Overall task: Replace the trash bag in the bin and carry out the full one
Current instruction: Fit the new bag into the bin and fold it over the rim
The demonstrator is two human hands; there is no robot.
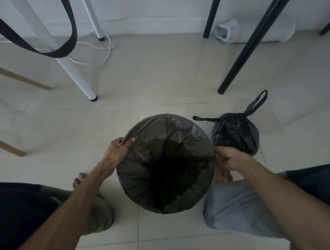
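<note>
Two hands on the fresh liner over the bin between them: left hand pinches its rim, right hand grips the opposite edge. Tied full bag on the floor just beyond my right hand.

The round bin is wholly hidden under the dark plastic liner bag. The right hand hides its own fingertips, and the tied black full bag's lower edge.

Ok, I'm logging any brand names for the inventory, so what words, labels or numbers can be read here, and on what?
None: no readable text shows in this view.
New bag over the bin, held by the left hand and the right hand: plain dark plastic, no print.
Tied full bag: plain, no label visible.
Small white bin by the wall: too blurred to tell any marking.
</note>
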